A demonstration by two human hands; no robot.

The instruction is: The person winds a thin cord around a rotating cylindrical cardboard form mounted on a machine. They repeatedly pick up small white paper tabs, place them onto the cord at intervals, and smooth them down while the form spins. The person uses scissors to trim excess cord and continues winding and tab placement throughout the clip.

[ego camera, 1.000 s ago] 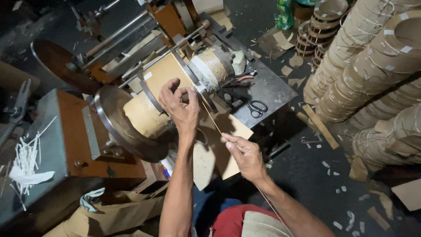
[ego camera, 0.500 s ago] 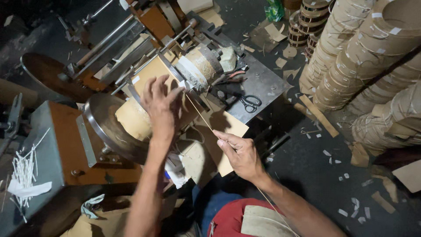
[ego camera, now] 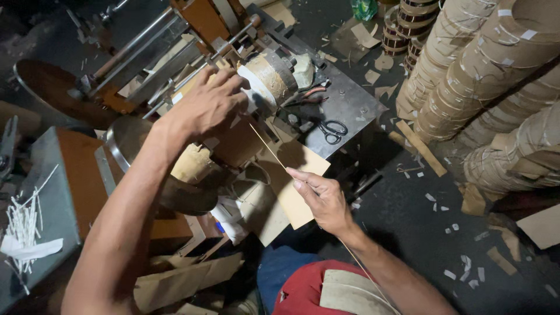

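Dim workshop, metal surface with scissors, stacked cardboard rings behind. Left hand spread over brown cardboard drum on the machine. Right hand grip pinching thin pale strip, taut toward drum.

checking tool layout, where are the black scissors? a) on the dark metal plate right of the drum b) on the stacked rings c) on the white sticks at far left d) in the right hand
a: the black scissors lie flat on the dark metal plate, beyond the right hand, which pinches a thin strip.
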